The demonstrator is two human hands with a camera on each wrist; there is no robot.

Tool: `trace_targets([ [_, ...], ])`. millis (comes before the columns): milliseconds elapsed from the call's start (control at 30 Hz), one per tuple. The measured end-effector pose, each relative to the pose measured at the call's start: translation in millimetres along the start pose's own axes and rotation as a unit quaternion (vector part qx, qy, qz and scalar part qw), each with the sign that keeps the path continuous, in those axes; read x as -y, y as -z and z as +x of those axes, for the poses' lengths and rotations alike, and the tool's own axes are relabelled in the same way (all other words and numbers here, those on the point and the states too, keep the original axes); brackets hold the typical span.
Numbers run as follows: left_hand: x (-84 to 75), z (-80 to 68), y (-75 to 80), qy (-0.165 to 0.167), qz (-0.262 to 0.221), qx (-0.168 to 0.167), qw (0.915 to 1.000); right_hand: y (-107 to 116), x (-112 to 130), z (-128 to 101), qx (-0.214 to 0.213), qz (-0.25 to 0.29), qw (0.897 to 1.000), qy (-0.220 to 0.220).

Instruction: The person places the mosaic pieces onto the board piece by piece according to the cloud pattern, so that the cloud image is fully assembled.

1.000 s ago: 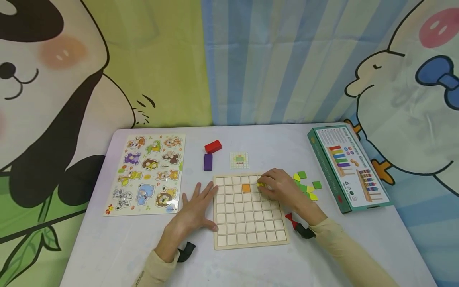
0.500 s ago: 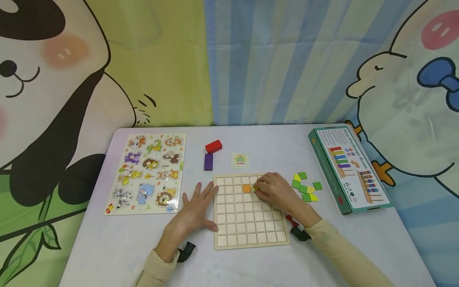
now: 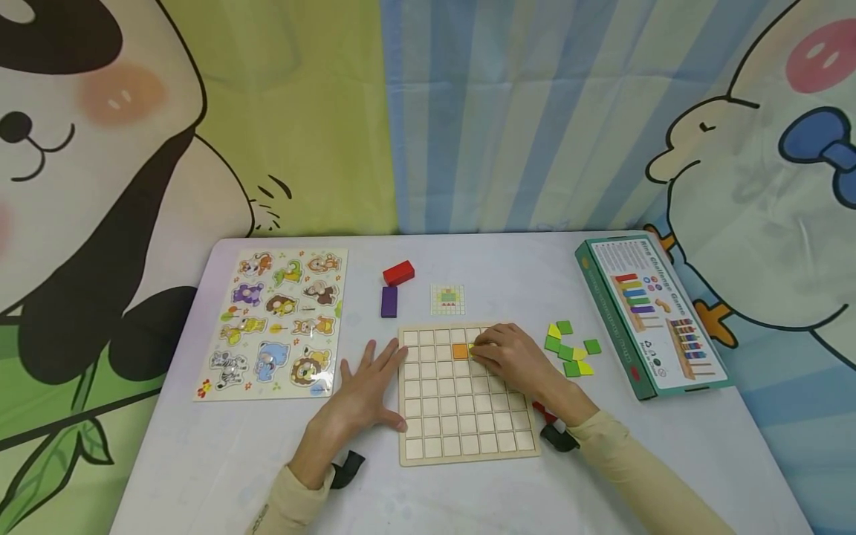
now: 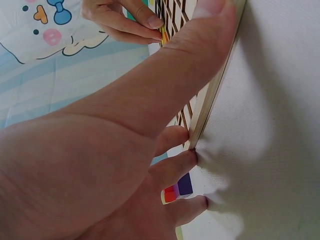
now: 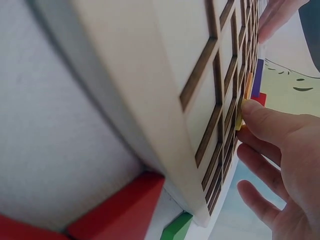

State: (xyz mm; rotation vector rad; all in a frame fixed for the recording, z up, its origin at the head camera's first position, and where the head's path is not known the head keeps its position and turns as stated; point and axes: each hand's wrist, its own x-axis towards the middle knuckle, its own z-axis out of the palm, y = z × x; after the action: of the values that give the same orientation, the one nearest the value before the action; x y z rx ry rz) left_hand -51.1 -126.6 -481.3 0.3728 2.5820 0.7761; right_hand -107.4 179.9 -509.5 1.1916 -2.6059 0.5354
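Note:
A wooden grid board (image 3: 449, 425) lies on the white table with one orange square tile (image 3: 460, 351) in its second row. My right hand (image 3: 511, 358) is over the upper right of the board. Its thumb and index finger pinch a small yellow tile (image 5: 239, 116), at the cell just right of the orange one; the other fingers are apart from the tile in the right wrist view. My left hand (image 3: 364, 388) is spread at the board's left side, thumb and fingertips at the frame's edge (image 4: 201, 112).
Several green tiles (image 3: 571, 368) and yellow tiles lie right of the board, with red tiles (image 5: 120, 210) by its right edge. Behind it are a pattern card (image 3: 446, 299), a red block (image 3: 398, 273) and a purple block (image 3: 388, 302). An animal puzzle (image 3: 270, 327) and game box (image 3: 652, 312) flank it.
My right hand has moved slightly left with the yellow tile, from farther right in the row to beside the orange tile. My left hand has stayed in place.

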Motion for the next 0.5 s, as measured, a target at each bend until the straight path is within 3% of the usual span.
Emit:
trace_targets([
  [300,-1.7,0.8,0.6,-0.003,0.01,-0.003,0.9999,3,2,-1,0.008,-0.002,1.0,-0.003],
  [500,-1.0,1.1,-0.5,0.0,0.01,-0.002,1.0,11,-3,-7,0.0,0.003,0.999,-0.032],
])
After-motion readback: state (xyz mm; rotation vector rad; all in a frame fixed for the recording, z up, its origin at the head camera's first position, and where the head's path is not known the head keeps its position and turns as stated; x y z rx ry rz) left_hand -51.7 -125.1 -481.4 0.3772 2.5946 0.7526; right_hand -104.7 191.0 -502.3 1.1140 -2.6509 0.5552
